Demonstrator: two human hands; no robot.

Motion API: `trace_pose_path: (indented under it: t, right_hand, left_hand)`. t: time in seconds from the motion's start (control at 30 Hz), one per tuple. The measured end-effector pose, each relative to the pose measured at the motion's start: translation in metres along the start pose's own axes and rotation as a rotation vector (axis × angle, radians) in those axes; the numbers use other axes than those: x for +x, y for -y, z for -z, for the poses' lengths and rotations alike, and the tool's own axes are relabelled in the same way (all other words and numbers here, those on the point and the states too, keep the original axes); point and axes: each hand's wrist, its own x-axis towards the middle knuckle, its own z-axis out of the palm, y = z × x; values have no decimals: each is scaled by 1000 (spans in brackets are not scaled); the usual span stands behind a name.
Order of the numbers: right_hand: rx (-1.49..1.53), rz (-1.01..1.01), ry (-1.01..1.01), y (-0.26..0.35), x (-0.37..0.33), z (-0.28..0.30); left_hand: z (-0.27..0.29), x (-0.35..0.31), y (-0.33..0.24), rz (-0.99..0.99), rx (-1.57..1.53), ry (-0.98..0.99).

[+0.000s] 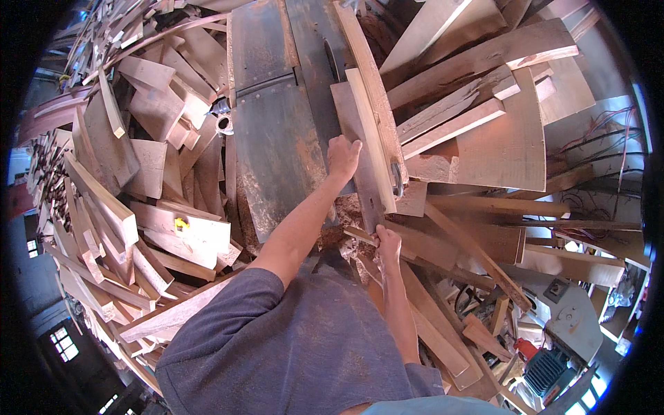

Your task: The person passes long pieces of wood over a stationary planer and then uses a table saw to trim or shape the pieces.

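A long brown wooden board (361,155) lies lengthwise on the dark metal table of a saw (277,131), its far end near the blade (331,61). My left hand (344,156) is closed at the board's left edge, thumb over its top. Lower down, my right hand (388,243) is closed round the board's near end. A short thin stick (360,236) meets the right hand's left side; whether the fingers also hold it is unclear. Along the board's right side runs a pale wood strip (373,142), beside a long wooden fence (370,76).
Offcuts (149,104) are heaped left of the saw, with more planks (183,232) nearer me. Wide boards (501,138) lean in a pile on the right. Sawdust (349,207) covers the table's near edge. A green motor (546,373) stands at the lower right.
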Motion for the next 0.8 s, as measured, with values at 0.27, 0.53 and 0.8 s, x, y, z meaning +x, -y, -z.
trace_pose_path:
  t: [0.27, 0.53, 0.8]
  right_hand:
    - [88, -41, 17, 16, 1, -9]
    - [30, -51, -4, 18, 11, -14]
    - [63, -106, 2, 39, 7, -23]
  left_hand:
    - [-5, 13, 7, -30, -7, -11]
    - [3, 22, -3, 15, -18, 32]
    - [9, 32, -8, 77, 19, 82]
